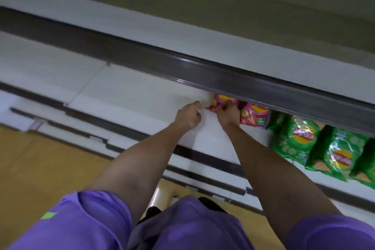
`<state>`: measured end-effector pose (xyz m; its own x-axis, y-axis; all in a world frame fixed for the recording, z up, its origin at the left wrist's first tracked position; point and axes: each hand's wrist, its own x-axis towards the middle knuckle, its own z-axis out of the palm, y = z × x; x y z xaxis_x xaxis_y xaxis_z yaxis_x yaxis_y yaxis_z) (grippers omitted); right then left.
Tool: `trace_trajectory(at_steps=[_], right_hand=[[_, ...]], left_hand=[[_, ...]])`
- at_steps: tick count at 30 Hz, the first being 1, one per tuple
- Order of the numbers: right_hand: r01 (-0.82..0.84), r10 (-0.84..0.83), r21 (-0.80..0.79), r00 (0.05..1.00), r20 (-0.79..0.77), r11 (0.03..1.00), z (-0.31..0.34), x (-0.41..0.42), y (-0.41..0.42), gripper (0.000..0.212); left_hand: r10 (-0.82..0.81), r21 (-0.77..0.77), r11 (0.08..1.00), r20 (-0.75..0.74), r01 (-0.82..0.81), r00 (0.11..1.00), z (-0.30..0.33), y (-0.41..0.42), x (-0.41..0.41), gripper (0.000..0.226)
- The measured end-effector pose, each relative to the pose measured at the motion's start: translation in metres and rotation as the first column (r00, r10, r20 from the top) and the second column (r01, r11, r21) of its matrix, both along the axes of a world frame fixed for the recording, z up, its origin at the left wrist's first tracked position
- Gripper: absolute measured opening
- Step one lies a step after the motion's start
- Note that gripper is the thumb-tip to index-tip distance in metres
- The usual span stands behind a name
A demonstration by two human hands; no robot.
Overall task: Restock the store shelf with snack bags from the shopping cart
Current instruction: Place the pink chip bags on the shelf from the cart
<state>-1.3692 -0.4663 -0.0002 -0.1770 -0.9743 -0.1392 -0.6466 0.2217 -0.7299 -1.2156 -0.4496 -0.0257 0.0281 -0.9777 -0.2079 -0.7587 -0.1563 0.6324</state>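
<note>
Both my arms reach onto a white shelf [129, 95]. My right hand [228, 113] grips the near edge of a pink snack bag [220, 100] that stands at the back of the shelf, partly hidden under the dark rail of the shelf above. My left hand [188, 116] is just left of that bag with its fingers curled; whether it touches the bag I cannot tell. A second pink snack bag [253, 115] stands to the right of my right hand. The shopping cart is out of view.
Green snack bags [300, 138] stand in a row on the shelf's right end. A dark price rail [203, 71] of the upper shelf overhangs the bags. Lower white shelves step out below, over a yellow wooden floor [40, 168]. The frame is blurred.
</note>
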Motion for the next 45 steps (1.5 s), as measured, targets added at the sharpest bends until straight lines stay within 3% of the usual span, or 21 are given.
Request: trace_trajectory(at_steps=[3,7,10,14,20,26,29,32,34,37,45], right_hand=[[-0.178,0.176,-0.046,0.984,-0.037,0.983,-0.003,0.039,0.001,0.010],[-0.360,0.356,0.040,0.931,0.078,0.932,-0.008,0.096,0.021,0.003],[-0.525,0.511,0.022,0.836,0.202,0.851,-0.013,0.139,0.058,0.006],[-0.774,0.744,0.023,0.616,0.257,0.633,-0.026,0.199,0.142,0.008],[-0.956,0.918,0.092,0.293,0.268,0.279,-0.051,0.237,0.283,0.012],[-0.984,0.957,0.122,-0.090,0.274,-0.128,-0.053,0.245,0.431,0.012],[-0.933,0.923,0.133,-0.294,0.250,-0.333,-0.055,0.246,0.503,0.014],[-0.853,0.865,0.169,-0.462,0.198,-0.494,-0.062,0.242,0.553,0.016],[-0.806,0.831,0.207,-0.523,0.186,-0.554,-0.071,0.232,0.582,0.023],[-0.729,0.788,0.308,-0.597,0.152,-0.612,-0.086,0.216,0.607,0.015],[-0.642,0.747,0.468,-0.662,0.062,-0.608,-0.135,0.226,0.614,0.007]], left_hand=[[0.159,-0.003,0.987,0.011,-0.159,0.987,0.005,0.023,0.027,0.032],[0.424,-0.019,0.906,0.012,-0.424,0.906,0.006,0.080,0.070,0.021],[0.601,-0.008,0.799,-0.019,-0.601,0.799,0.005,0.139,0.097,0.018],[0.824,0.006,0.566,0.002,-0.824,0.566,-0.005,0.247,0.117,0.020],[0.981,0.036,0.173,0.085,-0.984,0.176,-0.016,0.421,0.104,0.021],[0.974,0.048,-0.221,0.051,-0.974,-0.219,-0.027,0.565,0.058,0.015],[0.923,0.082,-0.384,0.056,-0.920,-0.380,-0.042,0.626,0.030,0.017],[0.875,0.123,-0.484,0.039,-0.867,-0.483,-0.054,0.668,-0.002,0.016],[0.836,0.149,-0.546,0.031,-0.824,-0.548,-0.061,0.695,-0.024,0.017],[0.790,0.207,-0.606,0.045,-0.768,-0.611,-0.074,0.725,-0.050,0.017],[0.724,0.331,-0.648,-0.010,-0.686,-0.689,-0.115,0.738,-0.057,0.020]])
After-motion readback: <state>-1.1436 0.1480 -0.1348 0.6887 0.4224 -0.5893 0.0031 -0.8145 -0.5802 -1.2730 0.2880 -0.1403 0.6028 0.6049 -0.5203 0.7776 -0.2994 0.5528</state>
